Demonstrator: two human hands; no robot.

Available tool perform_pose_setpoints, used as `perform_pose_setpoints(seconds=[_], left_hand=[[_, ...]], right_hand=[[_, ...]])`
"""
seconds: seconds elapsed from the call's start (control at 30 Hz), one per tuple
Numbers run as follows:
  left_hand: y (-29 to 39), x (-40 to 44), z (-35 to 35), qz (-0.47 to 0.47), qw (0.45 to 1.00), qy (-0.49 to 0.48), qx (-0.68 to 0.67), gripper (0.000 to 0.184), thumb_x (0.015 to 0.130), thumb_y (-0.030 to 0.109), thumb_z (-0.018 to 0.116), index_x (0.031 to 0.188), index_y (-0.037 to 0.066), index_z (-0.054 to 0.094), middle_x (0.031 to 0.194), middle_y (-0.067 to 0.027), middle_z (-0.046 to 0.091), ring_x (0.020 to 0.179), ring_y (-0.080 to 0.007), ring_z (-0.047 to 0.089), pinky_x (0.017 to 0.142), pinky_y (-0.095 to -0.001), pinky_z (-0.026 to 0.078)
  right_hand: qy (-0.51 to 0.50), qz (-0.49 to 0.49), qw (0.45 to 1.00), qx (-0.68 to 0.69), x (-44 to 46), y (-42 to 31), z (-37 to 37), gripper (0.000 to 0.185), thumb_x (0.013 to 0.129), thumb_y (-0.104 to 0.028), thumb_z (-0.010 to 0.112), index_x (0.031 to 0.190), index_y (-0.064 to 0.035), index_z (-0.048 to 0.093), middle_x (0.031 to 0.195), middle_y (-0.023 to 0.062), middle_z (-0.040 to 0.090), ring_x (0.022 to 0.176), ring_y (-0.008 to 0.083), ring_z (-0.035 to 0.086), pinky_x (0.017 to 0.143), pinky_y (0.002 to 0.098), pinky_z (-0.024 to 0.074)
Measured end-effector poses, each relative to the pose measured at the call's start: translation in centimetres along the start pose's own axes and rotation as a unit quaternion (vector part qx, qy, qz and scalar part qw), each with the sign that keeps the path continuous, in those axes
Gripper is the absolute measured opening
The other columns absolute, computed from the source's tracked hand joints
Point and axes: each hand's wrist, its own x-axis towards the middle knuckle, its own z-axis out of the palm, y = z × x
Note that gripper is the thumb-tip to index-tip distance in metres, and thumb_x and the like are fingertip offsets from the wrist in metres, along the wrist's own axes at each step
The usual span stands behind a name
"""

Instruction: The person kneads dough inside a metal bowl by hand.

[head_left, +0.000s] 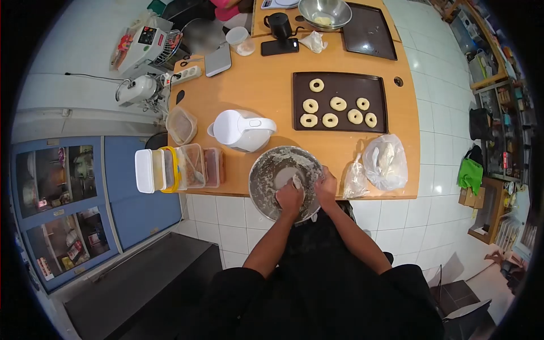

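Note:
A large metal mixing bowl (262,180) sits at the table's front edge, tilted toward me, its inner wall smeared with pale dough or batter. Inside it, my left hand (290,198) is closed in a fist around a small pale piece (297,181); whether this is dough, cloth or a tool I cannot make out. My right hand (326,188) grips the bowl's right rim. Whitish liquid or paste lies at the bottom, close to my left knuckles.
Beyond the bowl, a dark baking tray (362,85) carries several dough rings. Left of the bowl stand a white kettle (243,130) and several plastic containers (192,164). Plastic bags (385,162) lie at right. A person's pink sleeve (226,3) shows at the far side.

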Motion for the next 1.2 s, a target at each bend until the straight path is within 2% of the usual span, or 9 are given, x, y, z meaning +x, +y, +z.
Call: perform_pose_setpoints(seconds=[0.27, 0.47, 0.63, 0.73, 0.83, 0.93, 1.07, 1.17, 1.2], left_hand=[[0.2, 1.8, 2.5, 0.054, 0.995, 0.04, 0.071, 0.047, 0.074, 0.03, 0.063, 0.114, 0.007, 0.056, 0.107, -0.0152, 0.064, 0.098, -0.0323, 0.061, 0.088, -0.0482, 0.043], [1.9, 3.8, 2.0, 0.035, 0.994, 0.082, 0.069, 0.048, 0.074, 0.031, 0.065, 0.116, 0.01, 0.053, 0.12, -0.0145, 0.058, 0.113, -0.0314, 0.053, 0.092, -0.05, 0.04], [2.2, 5.7, 2.6, -0.022, 0.992, 0.109, 0.054, 0.052, 0.071, 0.032, 0.069, 0.116, 0.012, 0.053, 0.127, -0.0116, 0.054, 0.12, -0.0299, 0.048, 0.095, -0.0512, 0.038], [2.9, 6.0, 1.1, -0.073, 0.995, 0.064, 0.03, 0.056, 0.068, 0.031, 0.072, 0.118, 0.013, 0.053, 0.124, -0.0118, 0.057, 0.119, -0.0303, 0.049, 0.097, -0.0508, 0.036], [2.5, 6.6, 2.1, -0.087, 0.989, 0.118, -0.003, 0.057, 0.065, 0.031, 0.075, 0.114, 0.011, 0.056, 0.115, -0.0135, 0.061, 0.112, -0.0322, 0.053, 0.093, -0.0487, 0.04], [1.2, 7.2, 4.5, -0.046, 0.954, 0.273, -0.115, 0.037, 0.075, 0.03, 0.069, 0.104, 0.008, 0.062, 0.1, -0.0158, 0.066, 0.097, -0.037, 0.059, 0.085, -0.0479, 0.044], [-2.2, 8.7, 5.2, -0.053, 0.919, 0.128, -0.369, 0.021, 0.089, 0.021, 0.055, 0.094, 0.004, 0.066, 0.087, -0.0145, 0.066, 0.082, -0.0309, 0.063, 0.075, -0.0405, 0.047], [-1.8, 8.5, 1.9, -0.038, 0.832, 0.044, -0.552, 0.023, 0.093, 0.018, 0.052, 0.095, -0.001, 0.065, 0.083, -0.0116, 0.065, 0.08, -0.0198, 0.061, 0.074, -0.033, 0.046], [-2.0, 8.2, 1.1, -0.001, 0.857, 0.06, -0.511, 0.023, 0.093, 0.019, 0.053, 0.096, -0.001, 0.065, 0.085, -0.0129, 0.065, 0.081, -0.0219, 0.061, 0.075, -0.0347, 0.046]], right_hand=[[0.046, -0.092, 0.995, 0.014, 0.2, -0.1, 0.3, 0.025, 0.08, 0.002, 0.051, 0.104, 0.0014, 0.058, 0.082, 0.0261, 0.062, 0.078, 0.0441, 0.062, 0.066, 0.0479, 0.0485], [-0.018, 0.001, 0.998, -0.061, 0.6, -0.4, -0.1, 0.021, 0.085, -0.002, 0.052, 0.105, 0.0009, 0.057, 0.084, 0.0256, 0.062, 0.08, 0.0428, 0.063, 0.068, 0.0449, 0.0485], [0.001, -0.028, 0.999, -0.036, 0.9, -0.9, -0.3, 0.013, 0.085, -0.003, 0.052, 0.097, 0.0017, 0.055, 0.081, 0.0268, 0.06, 0.078, 0.045, 0.061, 0.066, 0.0472, 0.047], [0.01, -0.042, 0.999, -0.03, 0.8, -1.1, -0.4, 0.011, 0.084, -0.001, 0.052, 0.095, 0.002, 0.054, 0.079, 0.0266, 0.059, 0.076, 0.0458, 0.06, 0.065, 0.048, 0.0467], [0.037, -0.056, 0.997, -0.024, 0.8, -0.4, 0.2, 0.015, 0.084, -0.001, 0.051, 0.098, 0.0017, 0.055, 0.08, 0.0258, 0.06, 0.077, 0.0457, 0.059, 0.066, 0.0482, 0.0469], [0.032, -0.048, 0.998, -0.021, 0.6, -0.3, 0.0, 0.02, 0.084, -0.001, 0.051, 0.102, 0.0013, 0.057, 0.084, 0.0258, 0.062, 0.081, 0.0444, 0.061, 0.069, 0.0463, 0.0481], [0.035, -0.042, 0.998, -0.001, 0.4, -1.5, -0.2, 0.021, 0.084, -0.001, 0.05, 0.104, 0.0019, 0.057, 0.086, 0.0263, 0.063, 0.084, 0.044, 0.062, 0.071, 0.0448, 0.0488], [0.053, -0.057, 0.997, 0.012, 0.2, -1.1, -0.1, 0.021, 0.084, -0.001, 0.05, 0.104, 0.0025, 0.057, 0.085, 0.0262, 0.062, 0.084, 0.0444, 0.061, 0.071, 0.0446, 0.0487], [0.044, -0.048, 0.998, 0.015, 0.1, -1.1, -0.3, 0.021, 0.084, -0.001, 0.05, 0.104, 0.0026, 0.057, 0.085, 0.0261, 0.062, 0.083, 0.0446, 0.061, 0.071, 0.0447, 0.0485]])
